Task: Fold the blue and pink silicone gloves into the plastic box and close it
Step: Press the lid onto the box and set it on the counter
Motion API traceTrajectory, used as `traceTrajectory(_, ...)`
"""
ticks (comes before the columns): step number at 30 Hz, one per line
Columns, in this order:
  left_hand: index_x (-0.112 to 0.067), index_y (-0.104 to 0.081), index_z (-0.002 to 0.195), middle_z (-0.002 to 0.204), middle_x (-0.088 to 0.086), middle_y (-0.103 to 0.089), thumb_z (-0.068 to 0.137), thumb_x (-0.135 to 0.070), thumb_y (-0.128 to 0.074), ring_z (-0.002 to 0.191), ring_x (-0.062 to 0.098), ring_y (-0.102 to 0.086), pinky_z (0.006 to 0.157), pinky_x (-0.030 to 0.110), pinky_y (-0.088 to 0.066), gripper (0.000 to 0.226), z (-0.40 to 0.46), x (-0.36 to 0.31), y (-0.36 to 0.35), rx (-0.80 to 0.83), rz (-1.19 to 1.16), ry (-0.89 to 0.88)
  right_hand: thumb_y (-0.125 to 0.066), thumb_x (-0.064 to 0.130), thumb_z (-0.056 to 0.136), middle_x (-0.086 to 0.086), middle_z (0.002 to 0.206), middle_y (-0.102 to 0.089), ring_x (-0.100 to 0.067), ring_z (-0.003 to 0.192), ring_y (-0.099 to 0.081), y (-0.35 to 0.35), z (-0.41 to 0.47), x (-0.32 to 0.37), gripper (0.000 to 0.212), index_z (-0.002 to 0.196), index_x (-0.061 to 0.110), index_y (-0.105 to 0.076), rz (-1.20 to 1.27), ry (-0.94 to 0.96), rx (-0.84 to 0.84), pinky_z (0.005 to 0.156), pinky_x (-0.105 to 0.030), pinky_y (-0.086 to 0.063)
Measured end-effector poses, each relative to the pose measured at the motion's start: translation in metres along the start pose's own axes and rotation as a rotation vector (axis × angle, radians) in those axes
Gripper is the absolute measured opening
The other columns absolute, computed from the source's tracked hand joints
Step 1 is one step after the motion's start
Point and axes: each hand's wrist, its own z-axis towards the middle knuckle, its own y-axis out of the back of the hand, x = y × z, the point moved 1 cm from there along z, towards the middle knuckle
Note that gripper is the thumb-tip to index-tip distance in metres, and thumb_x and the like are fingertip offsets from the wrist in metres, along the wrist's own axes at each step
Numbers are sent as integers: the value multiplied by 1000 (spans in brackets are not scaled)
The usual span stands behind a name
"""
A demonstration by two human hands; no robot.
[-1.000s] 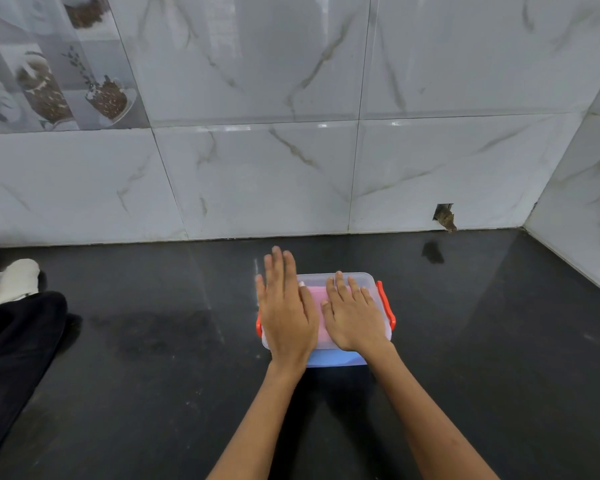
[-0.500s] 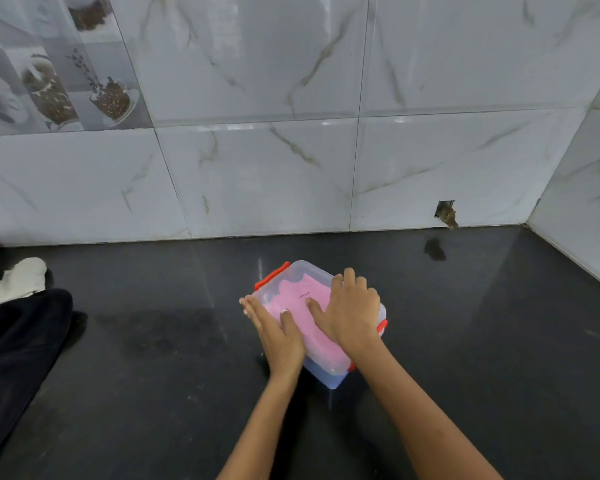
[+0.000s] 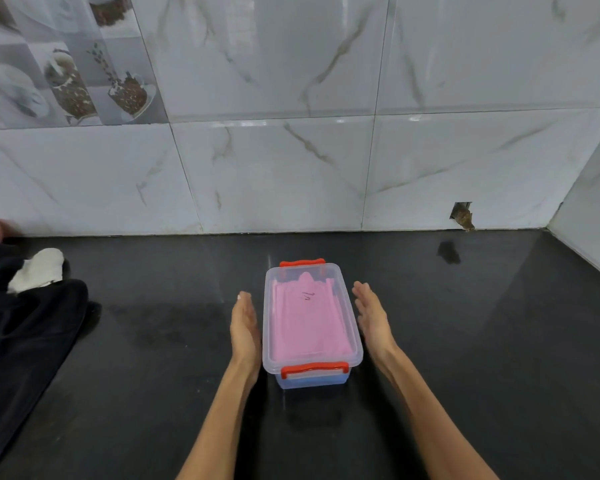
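Black countertop [image 3: 465,341] beneath marble-tiled wall [image 3: 291,168]; at centre, lidded plastic box [image 3: 311,323] with 2 red latches, pink glove [image 3: 309,320] over blue inside. Left hand [image 3: 245,327] and right hand [image 3: 371,317] flanking it, fingers straight, holding nothing.

This place looks like a home kitchen. A glossy black stone table [image 3: 465,341] meets a wall of white marble-look tiles [image 3: 291,168], and at 10 o'clock a decorative tile [image 3: 66,64] carries pictures of cups and coffee beans. At 9 o'clock a dark cloth [image 3: 25,323] lies on the table.
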Motion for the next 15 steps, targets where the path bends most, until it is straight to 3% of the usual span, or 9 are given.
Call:
traceTrajectory(2, -24, -76, 99, 101, 6, -75, 95, -53, -38, 93, 27, -72, 77, 42, -58, 48, -12, 13, -4, 184, -169, 106, -45, 50, 93, -4, 105, -72, -24, 98, -69, -8, -1, -13, 35, 106, 27, -68, 253, -53, 175, 85, -42, -53)
traceTrajectory(4, -22, -78, 83, 81, 5, -76, 88, -45, -50, 76, 25, -74, 64, 40, -59, 36, -16, 20, -6, 243, -252, 118, -53, 40, 89, -8, 92, -74, -27, 85, -72, -12, -1, -23, 28, 102, 18, -64, 329, -60, 197, 71, -42, -57)
traceTrajectory(12, -20, -76, 89, 84, 5, -76, 79, -42, -67, 76, 25, -74, 66, 41, -61, 26, -10, 27, -14, 381, -304, 73, -52, 42, 85, -7, 103, -70, -24, 90, -71, 6, 3, -24, 42, 121, 21, -48, 208, -74, 243, 70, -37, -58)
traceTrajectory(15, -16, -71, 90, 79, 8, -73, 94, -40, -46, 71, 28, -73, 62, 41, -60, 35, -6, 36, -33, 292, -278, 128, -50, 41, 84, -10, 105, -68, -25, 91, -68, 29, 4, -18, 50, 126, 14, -45, 205, -92, 217, 73, -39, -57)
